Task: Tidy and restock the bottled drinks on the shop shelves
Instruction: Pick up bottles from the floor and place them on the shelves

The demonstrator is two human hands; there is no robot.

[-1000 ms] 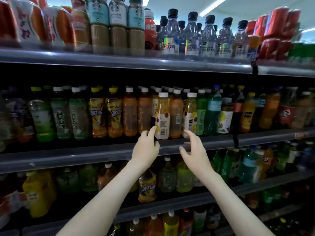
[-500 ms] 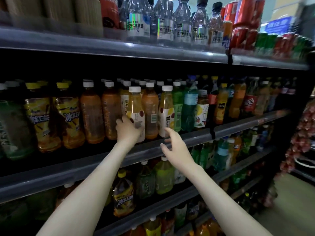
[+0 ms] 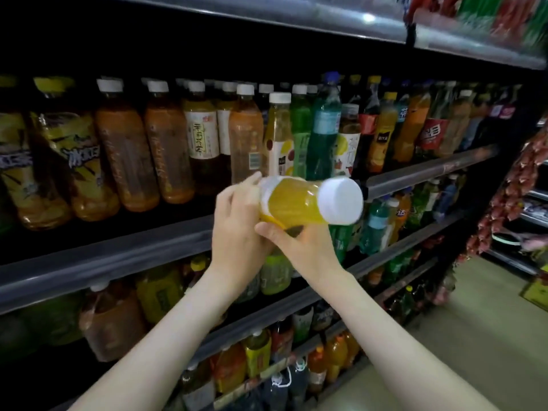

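Note:
A yellow-drink bottle point(image 3: 299, 203) with a white cap lies on its side in front of the middle shelf point(image 3: 103, 256), cap pointing right toward me. My left hand point(image 3: 237, 223) grips its lower end, fingers wrapped over the label. My right hand point(image 3: 299, 244) holds it from underneath, fingers curled round the body. Behind them a row of upright bottles fills the shelf, among them a matching yellow bottle point(image 3: 280, 134), orange tea bottles point(image 3: 126, 155) and a teal bottle point(image 3: 323, 129).
Lower shelves point(image 3: 385, 256) hold more green, yellow and orange bottles. The top shelf edge point(image 3: 296, 13) runs above with cans at the upper right. An aisle floor point(image 3: 489, 336) opens to the right, with another rack point(image 3: 530, 203) beyond it.
My left hand pulled the yellow bottle off the middle shelf and tipped it sideways. My right hand came up under it. The view swung right and down.

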